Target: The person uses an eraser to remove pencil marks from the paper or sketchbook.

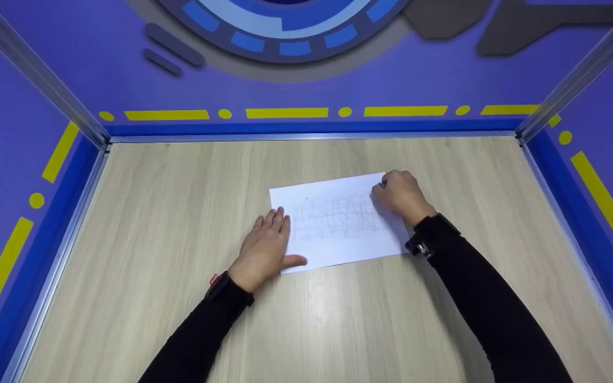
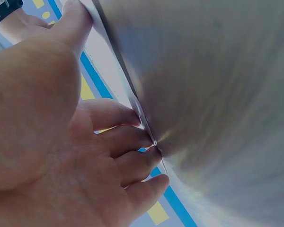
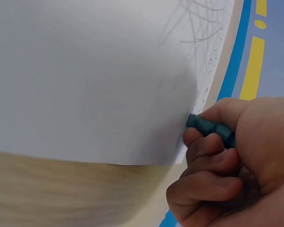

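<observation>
The bare left hand [image 1: 266,244] is resting on the left edge of a white rectangular paper sheet [image 1: 341,243], fingers extending, thumb spreading apart. The sheet, bearing faint grey lines [image 1: 333,215], is lying on a pale wood-grain table [image 1: 179,213]. By the sheet's far right corner, the bare right hand [image 1: 402,197] is pinching a short dark-teal stick [image 3: 209,126], seemingly touching paper. Beyond, a purple panel [image 1: 306,94] is standing.

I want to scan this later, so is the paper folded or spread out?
Spread out: the head view shows the white paper as one broad sheet on the table, with no fold visible.
</observation>
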`<state>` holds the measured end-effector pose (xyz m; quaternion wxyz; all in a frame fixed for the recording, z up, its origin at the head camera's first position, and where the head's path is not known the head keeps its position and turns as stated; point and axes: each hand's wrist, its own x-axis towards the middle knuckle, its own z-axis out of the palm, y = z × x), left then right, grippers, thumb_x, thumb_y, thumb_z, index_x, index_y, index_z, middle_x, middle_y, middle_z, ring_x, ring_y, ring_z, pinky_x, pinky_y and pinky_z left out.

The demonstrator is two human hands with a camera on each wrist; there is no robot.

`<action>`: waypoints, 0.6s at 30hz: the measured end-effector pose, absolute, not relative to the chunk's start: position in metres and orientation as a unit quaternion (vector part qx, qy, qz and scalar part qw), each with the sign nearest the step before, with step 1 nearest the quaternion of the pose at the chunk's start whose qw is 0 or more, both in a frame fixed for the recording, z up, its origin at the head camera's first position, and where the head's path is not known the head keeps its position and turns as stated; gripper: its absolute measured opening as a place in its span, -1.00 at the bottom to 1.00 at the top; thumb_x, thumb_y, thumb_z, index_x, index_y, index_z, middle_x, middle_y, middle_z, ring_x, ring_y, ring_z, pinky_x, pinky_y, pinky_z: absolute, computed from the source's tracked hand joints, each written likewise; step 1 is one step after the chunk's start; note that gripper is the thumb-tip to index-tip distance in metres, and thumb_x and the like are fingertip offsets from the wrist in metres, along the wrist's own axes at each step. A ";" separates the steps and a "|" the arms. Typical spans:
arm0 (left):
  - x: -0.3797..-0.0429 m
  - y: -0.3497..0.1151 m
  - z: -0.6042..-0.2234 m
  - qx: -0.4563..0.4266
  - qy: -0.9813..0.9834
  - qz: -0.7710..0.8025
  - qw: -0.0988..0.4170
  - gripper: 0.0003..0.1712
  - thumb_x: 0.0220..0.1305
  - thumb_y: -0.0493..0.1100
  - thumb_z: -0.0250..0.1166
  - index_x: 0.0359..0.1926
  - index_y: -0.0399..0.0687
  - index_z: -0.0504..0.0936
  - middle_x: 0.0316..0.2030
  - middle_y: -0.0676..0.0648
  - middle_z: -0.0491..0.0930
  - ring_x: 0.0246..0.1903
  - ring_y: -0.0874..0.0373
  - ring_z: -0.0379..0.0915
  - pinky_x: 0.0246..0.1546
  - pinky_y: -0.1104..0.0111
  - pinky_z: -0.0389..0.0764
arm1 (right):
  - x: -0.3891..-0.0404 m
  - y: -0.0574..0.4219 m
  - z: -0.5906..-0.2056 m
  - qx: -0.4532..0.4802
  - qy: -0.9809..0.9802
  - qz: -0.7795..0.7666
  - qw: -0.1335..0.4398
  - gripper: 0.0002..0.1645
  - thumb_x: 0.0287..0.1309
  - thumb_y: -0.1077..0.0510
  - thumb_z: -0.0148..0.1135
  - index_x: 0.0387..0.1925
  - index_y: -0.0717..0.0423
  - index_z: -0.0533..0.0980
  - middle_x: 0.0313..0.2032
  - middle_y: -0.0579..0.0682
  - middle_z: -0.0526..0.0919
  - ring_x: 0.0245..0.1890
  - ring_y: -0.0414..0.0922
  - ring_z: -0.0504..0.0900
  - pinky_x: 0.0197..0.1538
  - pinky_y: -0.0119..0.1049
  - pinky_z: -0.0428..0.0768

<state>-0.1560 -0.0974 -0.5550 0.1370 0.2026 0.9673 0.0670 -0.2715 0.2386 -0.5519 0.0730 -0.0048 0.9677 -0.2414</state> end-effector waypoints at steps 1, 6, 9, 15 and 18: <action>-0.156 -0.097 -0.555 0.203 0.967 0.069 0.137 0.35 0.32 0.54 0.38 0.69 -0.40 0.22 0.72 -0.42 0.11 0.75 -0.31 0.02 0.77 -0.13 0.11 | -0.271 0.238 -0.551 0.000 0.969 -0.237 0.075 -0.53 0.36 0.10 0.20 -0.65 0.05 0.28 -0.40 0.08 0.46 -0.28 0.05 0.43 -0.26 -0.17 0.32; -0.155 -0.097 -0.554 0.201 0.966 0.069 0.144 0.34 0.33 0.53 0.38 0.69 -0.40 0.21 0.72 -0.42 0.10 0.75 -0.31 0.01 0.78 -0.13 0.10 | -0.269 0.218 -0.549 0.002 0.965 -0.249 0.081 -0.63 0.40 0.07 0.17 -0.54 0.09 0.39 -0.34 0.12 0.53 -0.26 0.06 0.48 -0.22 -0.15 0.42; -0.155 -0.099 -0.554 0.200 0.966 0.072 0.144 0.34 0.33 0.52 0.39 0.69 -0.40 0.21 0.72 -0.42 0.11 0.75 -0.30 0.02 0.78 -0.13 0.10 | -0.268 0.191 -0.549 -0.026 0.956 -0.280 0.079 -0.61 0.39 0.09 0.16 -0.58 0.03 0.33 -0.42 0.06 0.48 -0.32 0.03 0.47 -0.26 -0.17 0.42; -0.155 -0.100 -0.554 0.209 0.966 0.081 0.127 0.33 0.32 0.50 0.41 0.67 -0.43 0.24 0.70 -0.45 0.14 0.73 -0.32 0.07 0.76 -0.15 0.13 | -0.275 0.123 -0.563 -0.095 0.943 -0.304 0.100 -0.57 0.44 0.04 0.20 -0.59 0.07 0.48 -0.46 0.03 0.58 -0.33 0.02 0.58 -0.19 -0.08 0.60; -0.156 -0.101 -0.554 0.212 0.967 0.082 0.117 0.32 0.31 0.49 0.42 0.65 -0.45 0.26 0.69 -0.46 0.17 0.72 -0.33 0.10 0.75 -0.16 0.16 | -0.283 0.093 -0.581 -0.118 0.941 -0.300 0.100 -0.62 0.43 0.02 0.22 -0.48 0.13 0.66 -0.39 0.07 0.74 -0.30 0.02 0.67 -0.12 -0.06 0.69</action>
